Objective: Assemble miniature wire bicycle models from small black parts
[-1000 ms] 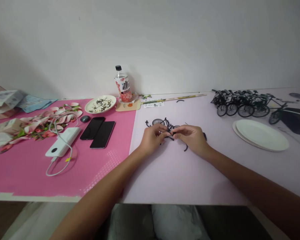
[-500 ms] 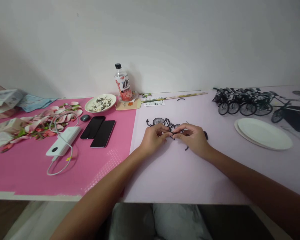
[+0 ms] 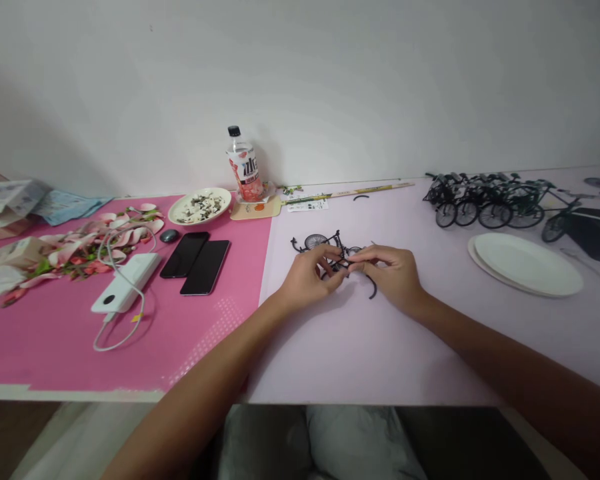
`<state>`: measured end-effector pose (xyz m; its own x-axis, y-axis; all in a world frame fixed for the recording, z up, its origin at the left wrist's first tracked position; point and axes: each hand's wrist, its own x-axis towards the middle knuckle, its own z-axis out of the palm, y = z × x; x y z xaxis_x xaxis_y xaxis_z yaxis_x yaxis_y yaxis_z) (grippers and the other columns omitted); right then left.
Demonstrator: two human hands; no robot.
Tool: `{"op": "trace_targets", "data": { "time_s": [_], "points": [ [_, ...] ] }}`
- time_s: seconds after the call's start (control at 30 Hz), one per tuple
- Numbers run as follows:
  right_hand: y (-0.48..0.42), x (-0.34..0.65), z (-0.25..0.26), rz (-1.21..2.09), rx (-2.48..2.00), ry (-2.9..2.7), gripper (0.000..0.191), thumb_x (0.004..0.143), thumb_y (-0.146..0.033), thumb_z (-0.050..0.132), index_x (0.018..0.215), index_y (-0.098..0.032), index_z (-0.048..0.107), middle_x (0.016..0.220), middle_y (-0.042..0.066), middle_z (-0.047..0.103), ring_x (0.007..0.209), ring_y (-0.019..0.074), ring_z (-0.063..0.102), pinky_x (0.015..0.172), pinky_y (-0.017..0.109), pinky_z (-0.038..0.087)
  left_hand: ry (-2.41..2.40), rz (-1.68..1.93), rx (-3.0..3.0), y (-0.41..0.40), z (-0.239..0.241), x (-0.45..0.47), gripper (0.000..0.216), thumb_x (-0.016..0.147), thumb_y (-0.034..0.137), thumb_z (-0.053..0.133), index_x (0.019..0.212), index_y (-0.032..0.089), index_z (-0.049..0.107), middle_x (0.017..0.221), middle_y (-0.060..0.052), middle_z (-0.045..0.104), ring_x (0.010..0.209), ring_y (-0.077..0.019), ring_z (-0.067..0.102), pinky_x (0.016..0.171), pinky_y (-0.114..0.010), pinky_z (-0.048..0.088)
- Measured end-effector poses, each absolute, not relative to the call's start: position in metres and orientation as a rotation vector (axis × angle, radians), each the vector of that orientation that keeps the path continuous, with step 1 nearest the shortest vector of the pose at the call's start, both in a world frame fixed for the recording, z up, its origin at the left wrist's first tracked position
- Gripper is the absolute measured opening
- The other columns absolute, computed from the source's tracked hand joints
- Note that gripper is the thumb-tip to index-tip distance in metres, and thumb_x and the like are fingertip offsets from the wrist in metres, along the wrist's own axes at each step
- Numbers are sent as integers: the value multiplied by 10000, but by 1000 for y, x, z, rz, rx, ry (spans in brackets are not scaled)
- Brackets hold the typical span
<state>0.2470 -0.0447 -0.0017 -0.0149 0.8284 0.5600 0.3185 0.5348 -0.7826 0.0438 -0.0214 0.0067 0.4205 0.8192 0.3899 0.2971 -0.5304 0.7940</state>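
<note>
My left hand (image 3: 307, 279) and my right hand (image 3: 394, 275) meet over the pale pink surface. The fingers of both are pinched on a dark miniature bicycle part (image 3: 341, 265), largely hidden by the fingertips. Just beyond the left fingers lie a small spoked wheel (image 3: 315, 241) and a black handlebar-like piece (image 3: 296, 245). A thin black upright of bicycle frame (image 3: 338, 238) shows above the knuckles. By the right fingertips rests a curved black strip (image 3: 373, 288).
Assembled miniature bicycles (image 3: 495, 203) stand at right, behind white oval plates (image 3: 527, 263). A chopstick-like stick (image 3: 350, 193) and another curved strip (image 3: 361, 197) lie near the wall. Leftward are a bottle (image 3: 245, 167), bowl (image 3: 179, 220), phones (image 3: 205, 268), power bank (image 3: 127, 281) and petals (image 3: 75, 253).
The hands have shifted slightly and the left fingers have lifted and parted from the thumb. More of the bicycle frame and the curved strip by the right hand shows.
</note>
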Motion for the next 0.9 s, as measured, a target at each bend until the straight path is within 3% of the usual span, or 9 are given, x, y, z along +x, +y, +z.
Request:
{"op": "trace_targets", "data": {
  "time_s": [0.27, 0.6, 0.9],
  "points": [
    [-46, 246, -2, 472, -996, -1654, 152, 915, -223, 711, 922, -290, 847, 920, 27, 832, 844, 226, 791, 790, 374, 647, 1012, 1060, 2010, -14, -1, 43, 325, 842, 370, 831, 1092, 201, 709, 1041, -56, 776, 727, -132, 712, 643, -243, 546],
    [-44, 245, -3, 449, -1060, -1698, 112, 903, -258, 726, 895, -271, 836, 925, 40, 833, 859, 230, 787, 782, 366, 643, 1043, 1099, 2065, -17, 2, 43, 257, 849, 205, 775, 1093, 189, 697, 1053, -66, 790, 804, -160, 771, 649, -241, 562],
    [-46, 245, -1, 446, -1084, -1710, 104, 904, -312, 736, 888, -283, 835, 932, 46, 834, 869, 254, 788, 777, 400, 646, 1011, 1108, 2038, -18, 5, 44, 292, 838, 196, 775, 1125, 191, 717, 1055, -77, 813, 895, -202, 803, 712, -262, 592]
  ]
}}
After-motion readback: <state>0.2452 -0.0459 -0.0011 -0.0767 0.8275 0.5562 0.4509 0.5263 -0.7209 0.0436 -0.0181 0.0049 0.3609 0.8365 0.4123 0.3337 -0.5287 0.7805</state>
